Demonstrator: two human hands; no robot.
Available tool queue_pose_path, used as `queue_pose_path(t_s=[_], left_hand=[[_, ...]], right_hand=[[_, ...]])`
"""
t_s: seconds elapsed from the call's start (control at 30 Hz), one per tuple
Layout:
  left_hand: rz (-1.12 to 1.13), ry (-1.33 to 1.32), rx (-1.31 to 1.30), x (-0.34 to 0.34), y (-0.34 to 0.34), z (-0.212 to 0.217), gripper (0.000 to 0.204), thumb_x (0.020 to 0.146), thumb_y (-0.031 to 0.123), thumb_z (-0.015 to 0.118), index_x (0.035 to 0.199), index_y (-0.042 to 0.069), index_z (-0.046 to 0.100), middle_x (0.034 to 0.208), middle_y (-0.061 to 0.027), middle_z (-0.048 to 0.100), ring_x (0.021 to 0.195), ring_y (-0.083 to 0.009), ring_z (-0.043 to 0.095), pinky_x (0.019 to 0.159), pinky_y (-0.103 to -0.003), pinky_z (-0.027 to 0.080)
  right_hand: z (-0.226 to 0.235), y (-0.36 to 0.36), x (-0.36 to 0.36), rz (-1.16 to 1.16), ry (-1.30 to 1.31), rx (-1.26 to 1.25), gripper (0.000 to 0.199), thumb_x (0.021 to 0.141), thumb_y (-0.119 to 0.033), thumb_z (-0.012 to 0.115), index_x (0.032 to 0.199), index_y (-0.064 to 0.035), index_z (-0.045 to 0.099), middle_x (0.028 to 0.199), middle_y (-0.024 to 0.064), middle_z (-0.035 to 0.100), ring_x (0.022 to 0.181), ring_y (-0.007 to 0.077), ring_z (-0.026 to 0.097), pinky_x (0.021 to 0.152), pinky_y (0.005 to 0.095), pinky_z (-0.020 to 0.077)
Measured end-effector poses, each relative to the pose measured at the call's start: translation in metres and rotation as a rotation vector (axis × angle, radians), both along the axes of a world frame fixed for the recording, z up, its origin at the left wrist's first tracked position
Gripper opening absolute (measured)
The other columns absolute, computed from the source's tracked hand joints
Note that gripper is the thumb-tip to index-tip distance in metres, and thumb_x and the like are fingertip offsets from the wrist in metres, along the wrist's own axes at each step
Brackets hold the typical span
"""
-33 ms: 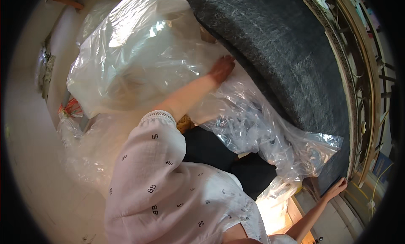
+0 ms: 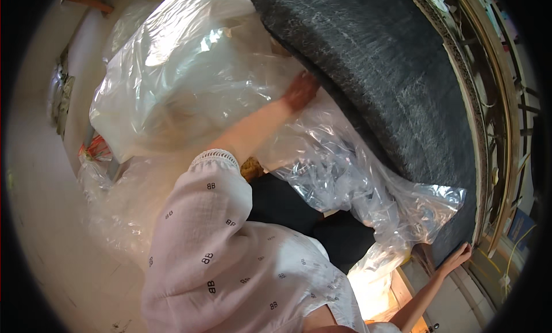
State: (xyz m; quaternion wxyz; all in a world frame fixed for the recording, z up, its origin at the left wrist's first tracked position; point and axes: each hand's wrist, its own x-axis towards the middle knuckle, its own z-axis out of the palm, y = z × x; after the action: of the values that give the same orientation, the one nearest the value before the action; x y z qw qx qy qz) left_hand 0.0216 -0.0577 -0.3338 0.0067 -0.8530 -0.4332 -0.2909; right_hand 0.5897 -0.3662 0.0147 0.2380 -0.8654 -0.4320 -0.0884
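Note:
A big dark grey felt-like pad (image 2: 397, 74) curves across the upper right. Crumpled clear plastic sheeting (image 2: 345, 166) lies along its lower edge. My left hand (image 2: 300, 90), reaching out of a white patterned sleeve (image 2: 218, 229), is curled on the plastic right at the pad's edge; it is slightly blurred. My right hand (image 2: 457, 257) grips the pad's lower corner at the far right, fingers hooked over its edge.
A bulky white bundle wrapped in clear plastic (image 2: 178, 85) fills the upper left, with more loose plastic (image 2: 121, 201) below it on the pale floor (image 2: 46, 229). A wooden and metal frame (image 2: 500, 131) runs along the right. Something dark (image 2: 287, 206) lies under the plastic.

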Motion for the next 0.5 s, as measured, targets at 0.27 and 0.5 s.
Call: queue_pose_path(t_s=[0.27, 0.5], left_hand=[[0.132, -0.374, 0.034, 0.071, 0.109, 0.021, 0.039, 0.083, 0.033, 0.050, 0.111, 0.006, 0.058, 0.107, -0.0144, 0.059, 0.101, -0.0294, 0.055, 0.085, -0.047, 0.042], [0.246, -0.424, 0.147, 0.124, 0.154, 0.001, 0.038, 0.084, 0.032, 0.049, 0.112, 0.006, 0.057, 0.109, -0.0140, 0.058, 0.102, -0.0294, 0.054, 0.087, -0.047, 0.041]], right_hand=[[0.008, 0.018, -0.061, 0.067, 0.084, -0.109, 0.047, 0.094, -0.033, 0.039, 0.128, -0.0004, 0.038, 0.131, 0.0156, 0.039, 0.121, 0.0261, 0.037, 0.102, 0.0343, 0.0261], [0.008, 0.021, -0.068, 0.074, 0.109, -0.047, 0.039, 0.093, -0.022, 0.038, 0.125, -0.0001, 0.040, 0.127, 0.0126, 0.042, 0.118, 0.0229, 0.039, 0.102, 0.0334, 0.0252]])
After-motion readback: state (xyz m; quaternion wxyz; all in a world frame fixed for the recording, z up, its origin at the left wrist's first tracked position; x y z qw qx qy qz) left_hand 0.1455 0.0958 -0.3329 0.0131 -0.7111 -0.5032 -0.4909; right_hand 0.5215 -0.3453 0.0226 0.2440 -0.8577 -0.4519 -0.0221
